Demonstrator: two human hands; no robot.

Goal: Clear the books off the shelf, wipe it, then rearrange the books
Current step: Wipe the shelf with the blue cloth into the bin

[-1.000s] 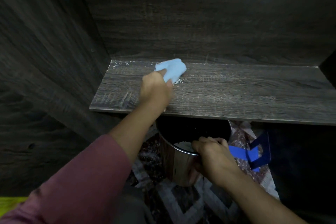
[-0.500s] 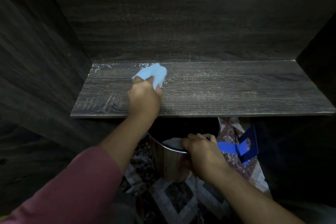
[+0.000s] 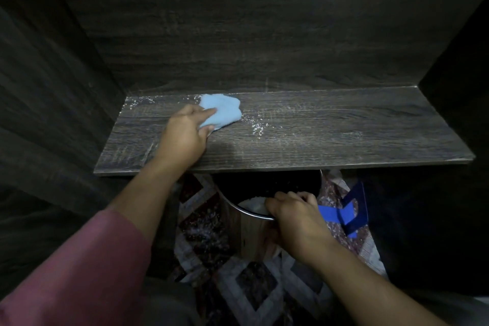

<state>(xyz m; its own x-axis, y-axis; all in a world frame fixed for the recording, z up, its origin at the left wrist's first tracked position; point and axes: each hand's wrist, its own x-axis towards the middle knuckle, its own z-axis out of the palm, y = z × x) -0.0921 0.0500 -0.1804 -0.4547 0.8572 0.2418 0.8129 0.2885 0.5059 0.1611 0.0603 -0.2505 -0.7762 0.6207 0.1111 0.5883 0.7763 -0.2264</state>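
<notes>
The left hand (image 3: 185,135) is pinching a blue cloth (image 3: 221,111) against the dusty shelf (image 3: 330,135); the right hand (image 3: 293,210) is gripping a metal bin (image 3: 246,233) rim below.

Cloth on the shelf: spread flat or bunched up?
Bunched: the blue cloth is a crumpled wad gripped by the left hand on the shelf.
</notes>
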